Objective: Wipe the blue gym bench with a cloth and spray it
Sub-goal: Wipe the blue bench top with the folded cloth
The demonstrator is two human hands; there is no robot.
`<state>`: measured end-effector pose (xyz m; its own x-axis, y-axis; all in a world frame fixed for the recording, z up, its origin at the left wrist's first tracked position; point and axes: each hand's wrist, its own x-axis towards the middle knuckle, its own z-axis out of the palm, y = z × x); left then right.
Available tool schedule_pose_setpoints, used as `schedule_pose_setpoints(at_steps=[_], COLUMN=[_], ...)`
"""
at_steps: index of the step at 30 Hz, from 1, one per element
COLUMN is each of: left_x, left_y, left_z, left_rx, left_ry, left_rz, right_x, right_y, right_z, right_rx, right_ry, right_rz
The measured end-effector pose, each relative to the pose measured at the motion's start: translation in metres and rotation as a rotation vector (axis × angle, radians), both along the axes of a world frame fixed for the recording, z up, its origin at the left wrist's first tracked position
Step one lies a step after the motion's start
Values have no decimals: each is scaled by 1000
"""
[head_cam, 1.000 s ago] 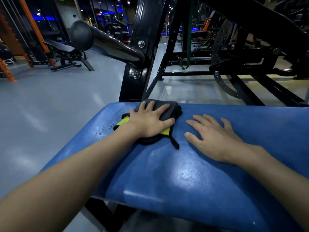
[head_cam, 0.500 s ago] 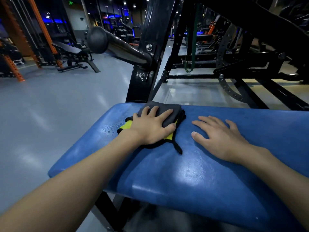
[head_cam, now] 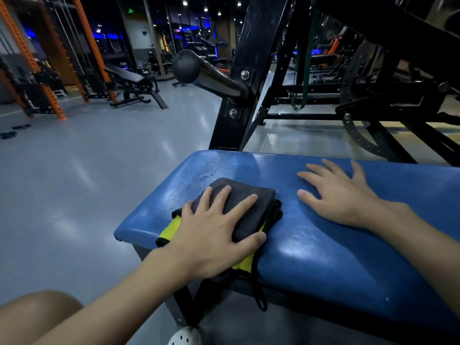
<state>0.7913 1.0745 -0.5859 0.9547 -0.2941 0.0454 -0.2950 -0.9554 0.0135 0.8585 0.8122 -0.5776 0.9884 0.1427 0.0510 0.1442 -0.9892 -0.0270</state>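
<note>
The left hand [head_cam: 211, 237] lies flat on the folded cloth [head_cam: 266, 207] at lower centre of the frame, 4 fingers spread straight over its dark grey top and the thumb pressed along its right edge; it pins the cloth down and does not clutch it. The cloth sits near the left end of the blue bench [head_cam: 323, 257], its yellow underside and a black hanging loop [head_cam: 258, 295] spilling over the near edge. It looks soft, light and limp, so it should slide best under a broad flat palm, and the loose loop could drag or snag. Just beyond it, spray droplets [head_cam: 206, 176] bead on the pad, which looks like smooth, glossy vinyl over firm padding, probably slick where wet. To the right, the right hand [head_cam: 348, 197] rests palm down on bare vinyl, fingers wide and straight, holding nothing. No spray bottle is in view.

At upper left stand an orange rack [head_cam: 22, 53] and a dark incline bench [head_cam: 129, 78], well apart. A black upright post [head_cam: 239, 83] with a rounded bar [head_cam: 185, 66] rises at the bench's far edge and would limit a forward stroke. A green band [head_cam: 305, 70] hangs at upper right.
</note>
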Motion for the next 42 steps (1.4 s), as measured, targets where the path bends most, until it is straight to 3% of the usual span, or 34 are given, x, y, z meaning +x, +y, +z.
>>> schedule_pose_setpoints(at_steps=[3,14,20,26,36,42], left_x=[23,176,211,178,54,7], left_y=[-10,-34,-47,-33,13,29], left_z=[-1,2,6,3,-2,-1], left_rx=[19,-43,-68,-40,-17,-4], left_ry=[8,46,54,30,16,16], left_rz=[36,61,86,48,19,33], right_x=[6,31,33,34,32,39], right_y=[14,31,30,27,29,37], right_z=[5,-17,-19,-21,-18,-6], right_rx=[134,91,98,148,118,-29], right_ry=[30,119,92,74,74,99], right_rz=[44,12,4,1,-26,-5])
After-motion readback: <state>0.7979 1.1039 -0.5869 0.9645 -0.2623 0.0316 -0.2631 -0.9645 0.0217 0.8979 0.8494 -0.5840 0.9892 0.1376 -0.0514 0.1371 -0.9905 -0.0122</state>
